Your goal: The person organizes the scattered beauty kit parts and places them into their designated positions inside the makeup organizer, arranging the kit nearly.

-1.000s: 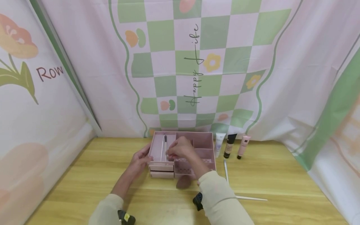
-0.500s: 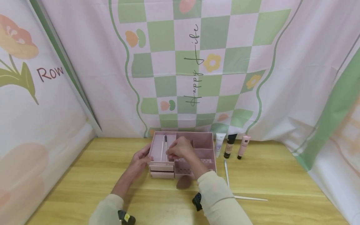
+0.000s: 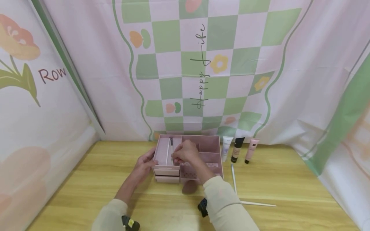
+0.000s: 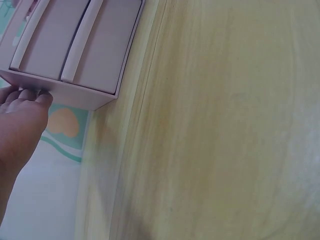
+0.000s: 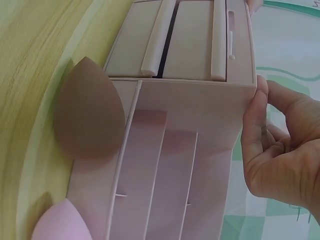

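Observation:
A pink makeup organizer [image 3: 209, 144] stands near the back of the table, with two drawers [image 5: 187, 40] at its front left. My left hand [image 3: 144, 163] grips its left side, thumb at the top rim and fingers against the outer wall. My right hand [image 3: 186, 152] reaches over the compartments, thumb and forefinger pinching the upper edge beside the top left tray. In that tray lie two slim sticks: a makeup brush [image 3: 171, 142] with a dark end, right by my right fingertips, and a pale one [image 3: 167, 152]. A brown makeup sponge [image 5: 89, 110] sits before the organizer.
A pink sponge [image 5: 62, 222] shows in the right wrist view. Three tubes, white [image 3: 226, 147], black and beige [image 3: 237, 149] and pink [image 3: 251, 150], stand right of the organizer. Two white sticks [image 3: 233, 178] lie on the table [image 3: 289, 179] near my right sleeve. A printed curtain hangs behind.
The head view has shifted very slightly. Both hands, the organizer and the things around it keep their places.

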A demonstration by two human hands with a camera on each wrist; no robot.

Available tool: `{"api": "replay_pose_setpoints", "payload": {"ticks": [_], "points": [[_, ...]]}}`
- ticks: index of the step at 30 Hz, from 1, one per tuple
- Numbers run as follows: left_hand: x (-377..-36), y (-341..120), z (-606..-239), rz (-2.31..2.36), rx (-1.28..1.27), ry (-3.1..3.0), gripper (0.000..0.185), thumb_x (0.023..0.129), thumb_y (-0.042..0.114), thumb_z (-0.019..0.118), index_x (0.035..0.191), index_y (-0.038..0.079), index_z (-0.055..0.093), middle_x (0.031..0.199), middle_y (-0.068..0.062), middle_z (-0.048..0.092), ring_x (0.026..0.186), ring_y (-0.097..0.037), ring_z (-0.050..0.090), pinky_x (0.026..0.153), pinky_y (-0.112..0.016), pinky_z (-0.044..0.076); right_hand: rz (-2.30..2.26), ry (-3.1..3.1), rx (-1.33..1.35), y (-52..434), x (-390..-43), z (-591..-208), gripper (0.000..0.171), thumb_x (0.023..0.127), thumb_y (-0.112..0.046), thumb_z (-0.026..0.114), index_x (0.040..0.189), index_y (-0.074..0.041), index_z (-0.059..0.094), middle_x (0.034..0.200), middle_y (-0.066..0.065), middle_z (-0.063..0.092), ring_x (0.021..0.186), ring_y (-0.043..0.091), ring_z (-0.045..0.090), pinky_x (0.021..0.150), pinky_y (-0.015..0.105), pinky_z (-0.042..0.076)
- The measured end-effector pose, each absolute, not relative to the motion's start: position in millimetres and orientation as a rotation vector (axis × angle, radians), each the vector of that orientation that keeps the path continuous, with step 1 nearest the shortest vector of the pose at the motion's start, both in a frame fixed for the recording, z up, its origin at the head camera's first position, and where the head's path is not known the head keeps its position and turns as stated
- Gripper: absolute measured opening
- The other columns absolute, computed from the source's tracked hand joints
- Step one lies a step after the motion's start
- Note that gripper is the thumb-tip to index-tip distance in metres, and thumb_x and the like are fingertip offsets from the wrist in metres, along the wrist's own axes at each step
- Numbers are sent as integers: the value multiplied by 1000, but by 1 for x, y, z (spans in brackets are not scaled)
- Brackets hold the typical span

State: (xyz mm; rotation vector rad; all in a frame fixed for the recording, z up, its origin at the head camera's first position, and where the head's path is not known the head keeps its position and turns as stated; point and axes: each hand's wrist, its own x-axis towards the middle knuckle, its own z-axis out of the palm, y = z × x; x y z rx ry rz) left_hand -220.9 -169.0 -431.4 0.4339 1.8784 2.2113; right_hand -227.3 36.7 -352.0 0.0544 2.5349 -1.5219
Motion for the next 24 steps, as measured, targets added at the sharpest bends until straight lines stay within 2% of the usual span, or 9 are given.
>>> {"api": "replay_pose_setpoints", "payload": {"ticks": [6,11,17,21,24], "points": [[-221,-168,-432,2212,459,1885,72,93,-8,44,158,-8,14,169,-26,9,156,-42,13,106,-7,43,-1629,2459,-4,43,-226,-356,12,83,0,76,93,7,75,66,11,74,48,6,61,58,25,64],[-222,-167,-432,2208,453,1894,72,93,-8,45,158,-8,15,169,-26,10,156,-43,14,107,-8,42,-1728,2360,-60,50,-225,-360,21,86,1,73,105,10,72,79,17,77,53,6,63,59,25,64],[-221,-169,-433,2207,464,1884,73,93,-7,44,158,-9,12,170,-26,8,157,-42,12,114,-14,37,-1784,2280,-128,59,-220,-360,28,88,0,70,114,11,68,90,21,77,60,8,66,67,28,66],[-220,-169,-432,2213,478,1878,72,94,-7,45,158,-9,12,170,-26,8,157,-42,11,115,-14,36,-1806,2223,-164,67,-217,-362,34,90,-1,67,122,11,64,100,26,76,66,9,70,72,30,67],[-220,-169,-432,2218,475,1880,72,94,-7,45,158,-10,13,169,-27,8,157,-42,10,114,-14,37,-1822,2201,-207,75,-215,-364,36,91,0,64,125,12,62,107,29,74,72,12,73,80,35,67]]}}
